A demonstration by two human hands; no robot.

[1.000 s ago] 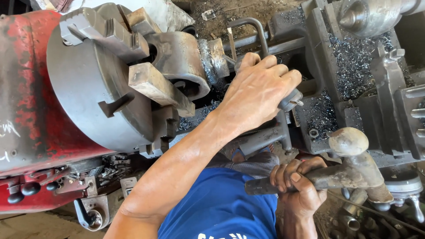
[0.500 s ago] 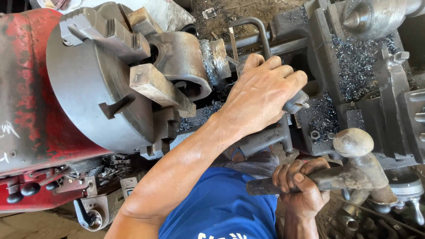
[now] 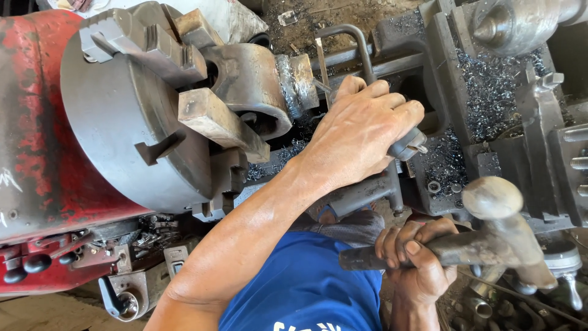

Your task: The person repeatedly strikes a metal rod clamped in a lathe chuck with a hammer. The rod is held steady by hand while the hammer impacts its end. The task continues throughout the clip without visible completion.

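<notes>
Beside the chuck, my left hand stays clenched on a dark tool near the welded workpiece, barely moved from a second ago, so the setup looks unchanged. My right hand still grips the hammer low by the carriage, head slightly shifted. Faint white chalk marks sit on the red headstock; I see no packages.

Bright daylight from upper right, hard shadows under chuck (slight edge stretch), focus sharp.
</notes>
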